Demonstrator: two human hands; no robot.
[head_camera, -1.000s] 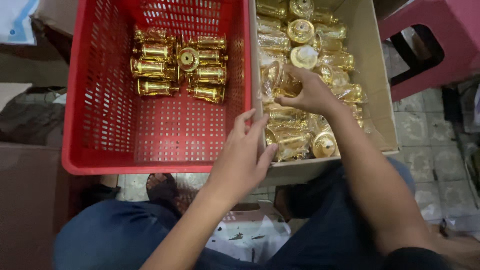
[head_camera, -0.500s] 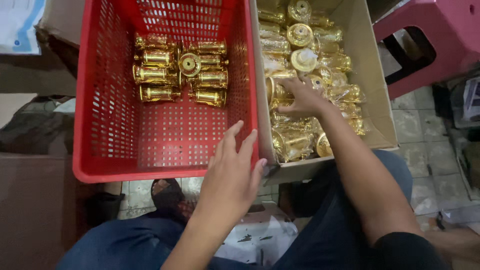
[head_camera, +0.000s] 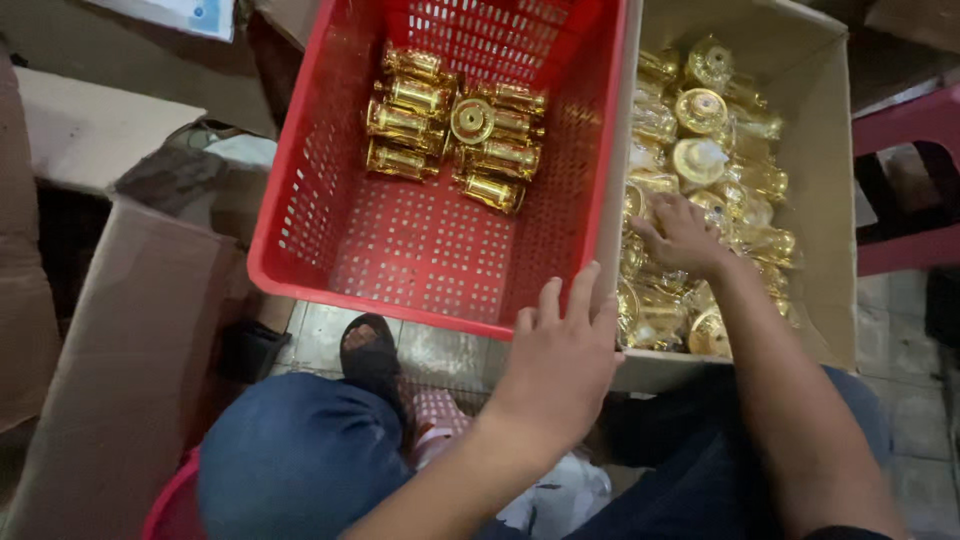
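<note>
A red basket with many small holes sat on the left, and an open brown box stood right beside it, touching its right wall. In the far part of the basket lay shiny gold pieces, packed close in two short rows. About nine could be counted. Most lay on their sides with their long way going left to right. One stood on end, so its round face looked up.

The box was full of more gold pieces in clear wrap. They lay in a loose heap, pointing every which way, and there were too many to count. Some showed round tops facing up.

The left hand was flat and open, with its fingers spread. It rested on the near right corner of the basket, where the basket met the box, and it held nothing. The right hand reached down into the box and lay on top of the heap. Its fingers were bent onto the wrapped pieces, but it could not be told if they had closed on one.

The person sat in blue jeans. A foot in a dark sandal showed on the tiled floor just near of the basket. More brown cardboard stood at the left, and a red stool stood at the far right.
</note>
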